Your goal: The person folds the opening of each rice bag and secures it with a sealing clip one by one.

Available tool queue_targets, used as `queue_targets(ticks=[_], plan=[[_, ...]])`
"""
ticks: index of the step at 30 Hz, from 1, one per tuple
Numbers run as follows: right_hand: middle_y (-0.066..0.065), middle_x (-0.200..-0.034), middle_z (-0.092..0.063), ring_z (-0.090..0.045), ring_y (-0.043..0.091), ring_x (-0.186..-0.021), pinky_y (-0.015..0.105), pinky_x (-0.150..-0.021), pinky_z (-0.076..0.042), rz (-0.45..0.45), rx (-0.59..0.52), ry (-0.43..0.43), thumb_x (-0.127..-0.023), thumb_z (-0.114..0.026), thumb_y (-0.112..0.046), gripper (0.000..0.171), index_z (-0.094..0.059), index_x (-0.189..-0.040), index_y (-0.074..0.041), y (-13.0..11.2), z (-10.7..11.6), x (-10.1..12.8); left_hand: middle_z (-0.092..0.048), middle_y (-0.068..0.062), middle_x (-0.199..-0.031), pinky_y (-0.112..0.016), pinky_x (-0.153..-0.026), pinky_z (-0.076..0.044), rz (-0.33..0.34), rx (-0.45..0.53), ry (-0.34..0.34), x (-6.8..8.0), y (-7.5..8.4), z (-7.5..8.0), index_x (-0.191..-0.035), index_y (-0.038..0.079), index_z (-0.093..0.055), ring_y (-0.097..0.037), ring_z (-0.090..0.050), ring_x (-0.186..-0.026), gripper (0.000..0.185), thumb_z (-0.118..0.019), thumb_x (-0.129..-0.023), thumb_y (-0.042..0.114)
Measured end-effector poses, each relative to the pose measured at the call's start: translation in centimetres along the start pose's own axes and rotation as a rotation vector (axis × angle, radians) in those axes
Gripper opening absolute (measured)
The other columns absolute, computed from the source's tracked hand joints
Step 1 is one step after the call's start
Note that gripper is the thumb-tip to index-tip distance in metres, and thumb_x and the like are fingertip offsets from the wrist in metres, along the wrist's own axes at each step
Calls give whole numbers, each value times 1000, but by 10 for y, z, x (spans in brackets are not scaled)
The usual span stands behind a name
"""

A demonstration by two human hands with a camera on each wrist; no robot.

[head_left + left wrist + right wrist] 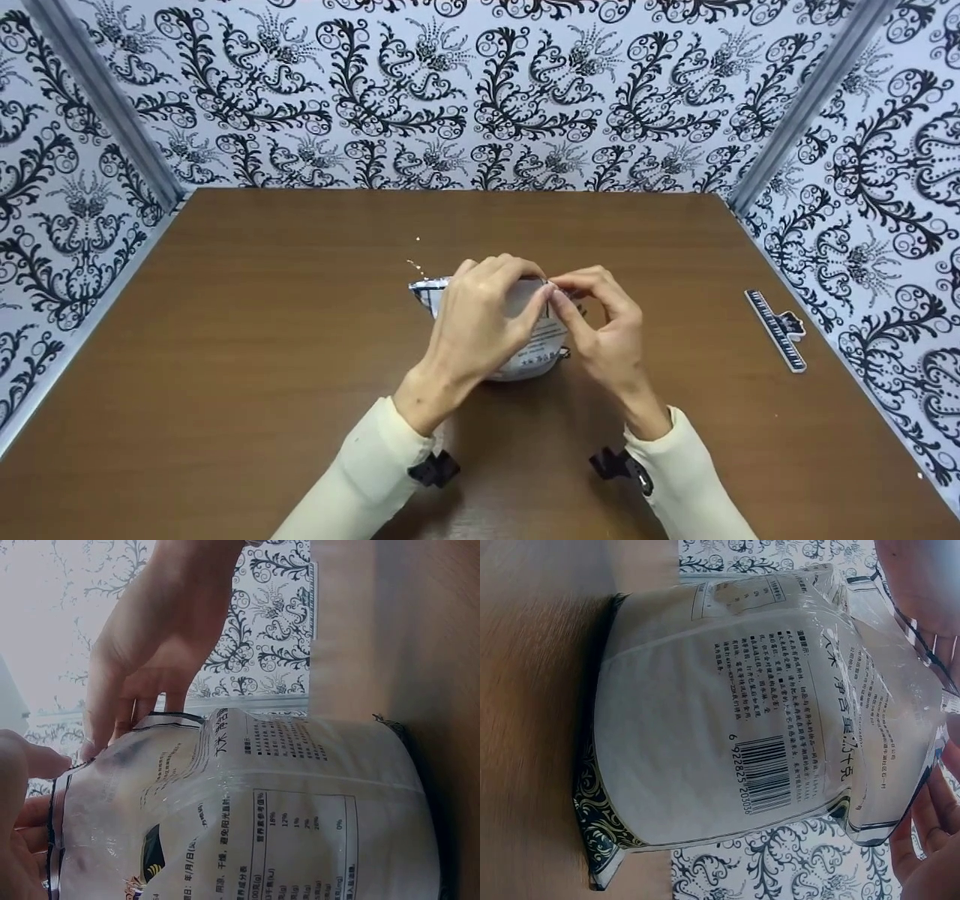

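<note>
Sleeves: cream, soft-looking cuffs lay nearest the camera, each with a black strap clip just short of the bag.
Left hand (480,319): it curved over the top of the bag (525,352), fingers bent round the upper edge and pinching it.
Right hand (607,330): it met the left at the bag's top edge on the right side, thumb and forefinger pinching the plastic lip.
Bag: it stood upright on the table (225,375) near the middle, directly beneath both hands.
Bag material: clear, glossy film (727,727), full and rounded, with a printed black text panel, a barcode and a dark ornate band at its base.
Contents: white and packed tight; what they were could not be told.
Doing the step well: judging by the paired pinches, the top edge was being worked, so the grips ought to stay close together on the seam, pulling evenly, with the base kept flat on the wood to avoid a spill.
Specks (415,264): a few pale bits lay just behind the bag.
Clip (776,328): a flat, ruler-marked strip lay well to the right of the bag.
Walls: black scrollwork on white paper stood beyond the bag.
</note>
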State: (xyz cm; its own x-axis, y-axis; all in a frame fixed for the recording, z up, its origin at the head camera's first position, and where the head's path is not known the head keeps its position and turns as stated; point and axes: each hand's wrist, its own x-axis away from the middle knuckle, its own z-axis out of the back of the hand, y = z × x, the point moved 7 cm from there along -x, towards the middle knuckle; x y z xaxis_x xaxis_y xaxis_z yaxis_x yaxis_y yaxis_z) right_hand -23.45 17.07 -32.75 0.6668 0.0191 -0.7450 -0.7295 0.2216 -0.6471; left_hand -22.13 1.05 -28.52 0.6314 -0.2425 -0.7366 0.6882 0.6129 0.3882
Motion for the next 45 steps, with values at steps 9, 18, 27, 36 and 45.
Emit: queue_targets(ticks=[9, 18, 27, 36, 45], plan=[[8, -97, -71, -63, 13, -93, 24, -84, -52, -1, 11, 15, -90, -75, 6, 15, -77, -101, -4, 1, -2, 0, -78, 0, -97, -30, -78, -49, -22, -5, 22, 0, 1, 0, -102, 12, -76, -15, -71, -87, 12, -75, -95, 22], [8, -96, -70, -62, 13, -93, 23, -84, -51, 5, 18, 33, -90, -75, 6, 16, -77, -102, -4, 1, -2, 0, -78, 1, -96, -30, -76, -49, -30, -14, 37, 0, 1, 1, -101, 12, -77, -15, -72, -87, 11, -73, -97, 22], [9, -93, -70, -60, 13, -93, 24, -84, -49, 21, 22, 42, -90, -74, 7, 13, -76, -98, -3, 0, -2, 0, -77, 2, -92, -30, -73, -48, -59, -27, 70, 0, 3, 1, -99, 13, -77, -14, -72, -84, 9, -73, -97, 20], [9, -90, -70, -60, 13, -91, 25, -83, -49, 39, 35, 62, -88, -75, 7, 12, -76, -95, -3, 0, -1, 0, -78, 3, -89, -29, -68, -46, -59, -24, 90, 1, 3, 1, -97, 13, -78, -13, -71, -79, 8, -74, -96, 20], [10, -89, -70, -60, 13, -91, 26, -82, -49, 47, 41, 67, -88, -76, 8, 12, -76, -94, -2, 3, 1, 1, -78, 4, -89, -29, -68, -46, -59, -32, 97, 0, 4, 2, -97, 14, -79, -12, -71, -79, 8, -74, -97, 21]])
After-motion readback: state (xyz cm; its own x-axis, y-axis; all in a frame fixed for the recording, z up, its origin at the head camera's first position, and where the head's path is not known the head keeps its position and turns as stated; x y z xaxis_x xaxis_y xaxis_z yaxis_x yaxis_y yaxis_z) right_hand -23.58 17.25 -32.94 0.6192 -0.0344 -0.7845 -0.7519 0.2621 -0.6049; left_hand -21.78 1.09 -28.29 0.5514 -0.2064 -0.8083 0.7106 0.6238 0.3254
